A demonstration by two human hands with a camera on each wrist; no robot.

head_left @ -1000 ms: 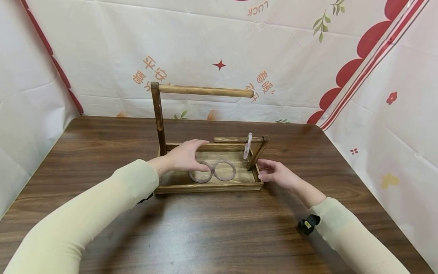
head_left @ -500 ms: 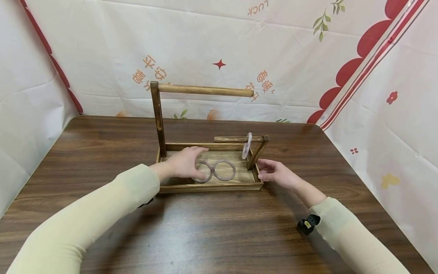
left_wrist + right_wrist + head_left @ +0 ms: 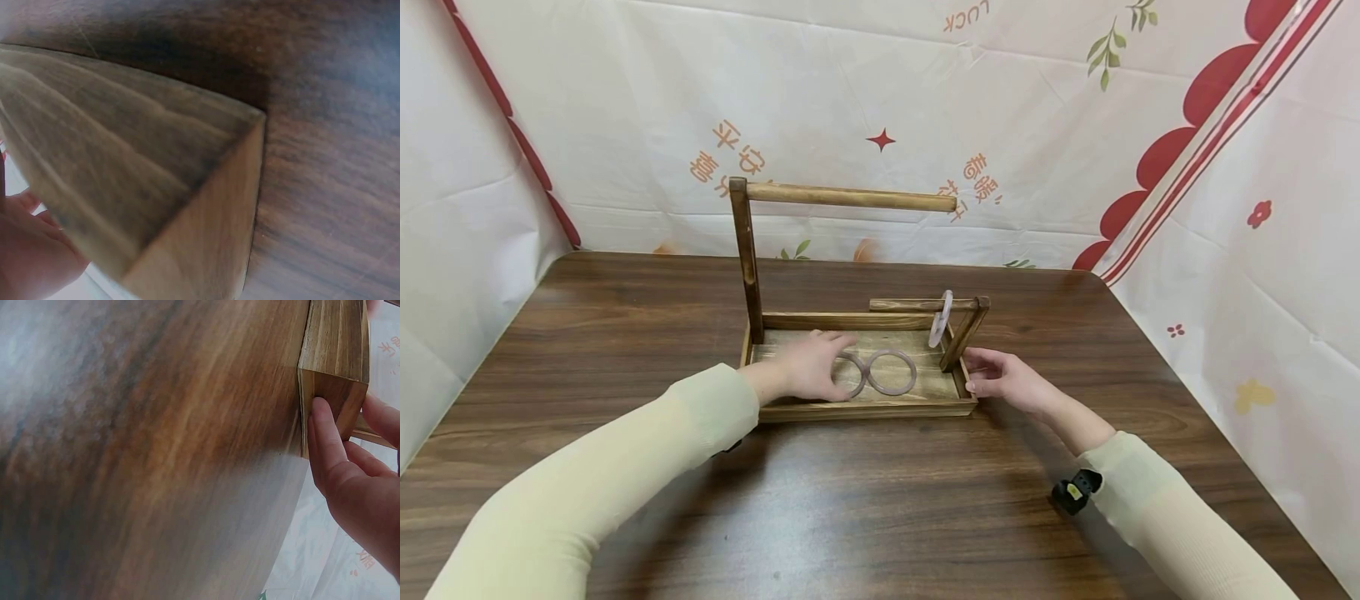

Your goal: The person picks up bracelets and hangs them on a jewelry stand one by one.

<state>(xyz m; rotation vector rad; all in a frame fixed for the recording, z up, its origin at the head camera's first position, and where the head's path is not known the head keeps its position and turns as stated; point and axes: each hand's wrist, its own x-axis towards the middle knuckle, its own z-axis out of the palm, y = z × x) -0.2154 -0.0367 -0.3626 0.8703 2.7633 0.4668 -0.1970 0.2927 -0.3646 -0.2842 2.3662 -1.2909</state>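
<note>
A wooden display stand (image 3: 880, 409) has a shallow tray base, a tall left post with a bar and a short right post with a bar. Two mauve bangles lie touching in the tray: the right bangle (image 3: 913, 372) in full view, the left bangle (image 3: 862, 377) partly covered. Over that left one is my left hand (image 3: 805, 367), thumb and fingers spread to either side; contact cannot be seen for sure. My right hand (image 3: 1011, 383) holds the tray's right end, thumb at the rim and fingers (image 3: 326, 425) against the outer wall. A pale bangle (image 3: 940, 319) hangs on the lower bar.
The upper bar (image 3: 850, 197) reaches rightward above the tray and has a free right end. Below it, the lower bar (image 3: 902, 306) points left. A brown wood-grain table (image 3: 850, 500) carries the stand, with a printed white cloth (image 3: 820, 83) behind.
My left hand has come down and nearer over the left bangle, covering more of it. My right hand has stayed at the tray's right end.
</note>
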